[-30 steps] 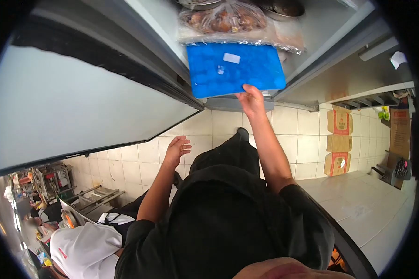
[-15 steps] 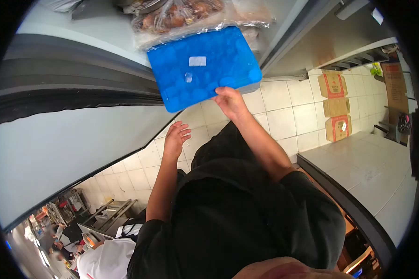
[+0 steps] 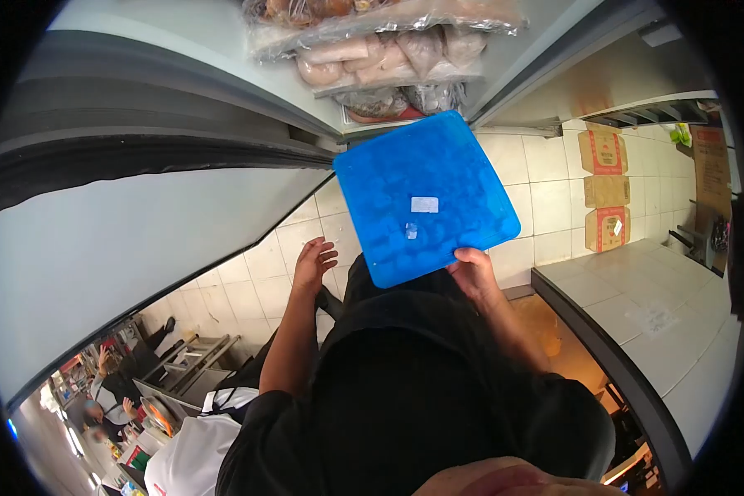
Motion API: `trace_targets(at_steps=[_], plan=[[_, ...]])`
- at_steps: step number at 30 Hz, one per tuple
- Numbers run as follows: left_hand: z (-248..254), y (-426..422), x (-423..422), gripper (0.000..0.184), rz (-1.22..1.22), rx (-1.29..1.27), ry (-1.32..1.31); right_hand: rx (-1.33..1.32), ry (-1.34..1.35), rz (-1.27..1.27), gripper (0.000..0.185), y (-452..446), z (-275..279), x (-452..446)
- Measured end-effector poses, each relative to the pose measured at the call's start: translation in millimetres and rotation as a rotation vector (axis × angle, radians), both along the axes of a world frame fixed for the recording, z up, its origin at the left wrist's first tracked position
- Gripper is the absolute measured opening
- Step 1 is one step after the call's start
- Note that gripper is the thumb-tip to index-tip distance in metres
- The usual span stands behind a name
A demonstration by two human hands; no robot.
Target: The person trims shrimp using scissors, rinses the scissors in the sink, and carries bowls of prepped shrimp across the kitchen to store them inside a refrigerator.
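Observation:
A blue-lidded container (image 3: 426,165) with a small white label on its lid is held out in front of my body. My right hand (image 3: 475,271) grips its near right edge, the thumb on top of the lid and the other fingers underneath, mostly out of sight. Left of the container, my left hand (image 3: 312,263) hangs in the air with its fingers loosely apart, touching nothing. Beyond the container, bagged pale food (image 3: 388,58) lies on the shelves of an upright fridge or freezer.
The unit's door (image 3: 140,240) stands ajar along my left. A tiled counter (image 3: 636,306) is at my right. Flattened cardboard (image 3: 606,190) lies on the floor. Behind my left side are a metal trolley (image 3: 190,364) and a person in white (image 3: 194,455); more people are farther back.
My right hand has drawn the blue-lidded container out of the unit, toward my body and to the right. Bags on lower shelves now show. My left hand has barely moved.

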State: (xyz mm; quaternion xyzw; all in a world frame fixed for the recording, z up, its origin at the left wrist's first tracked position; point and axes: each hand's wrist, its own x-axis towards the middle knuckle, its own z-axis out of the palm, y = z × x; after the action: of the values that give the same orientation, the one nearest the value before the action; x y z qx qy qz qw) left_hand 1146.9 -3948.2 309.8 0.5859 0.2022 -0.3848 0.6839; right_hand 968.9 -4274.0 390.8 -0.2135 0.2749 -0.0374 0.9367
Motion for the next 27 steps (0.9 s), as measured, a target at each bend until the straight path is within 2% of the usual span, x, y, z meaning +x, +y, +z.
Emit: trace_targets(at_steps=[5,10,16,17,20,21,22,24,27], plan=[[-24,25,-17,0.029,-0.021,0.147,0.061,0.0,-0.012,-0.033,0.067,-10,-69,16],[-41,52,-32,0.032,-0.038,0.207,0.041,0.015,-0.112,-0.098,0.059,-38,-133,88],[-43,73,-33,0.031,-0.034,0.278,0.079,-0.012,-0.187,-0.13,0.051,-66,-158,202],[-50,81,-37,0.033,-0.054,0.277,0.086,-0.023,-0.132,-0.175,0.032,-71,-166,221],[-56,88,-47,0.034,-0.028,0.303,0.1,-0.024,-0.017,-0.146,0.01,-101,-226,268],[-58,88,-49,0.034,-0.021,0.321,0.11,-0.084,0.0,-0.109,0.01,-107,-212,284],[-62,87,-50,0.034,-0.013,0.339,0.121,-0.046,-0.074,-0.135,0.009,-111,-221,304],[-63,81,-54,0.033,0.021,0.356,0.134,0.031,-0.213,-0.184,0.024,-124,-241,348],[-68,76,-61,0.027,0.071,0.369,0.165,0.013,-0.195,-0.161,0.028,-124,-246,390]])
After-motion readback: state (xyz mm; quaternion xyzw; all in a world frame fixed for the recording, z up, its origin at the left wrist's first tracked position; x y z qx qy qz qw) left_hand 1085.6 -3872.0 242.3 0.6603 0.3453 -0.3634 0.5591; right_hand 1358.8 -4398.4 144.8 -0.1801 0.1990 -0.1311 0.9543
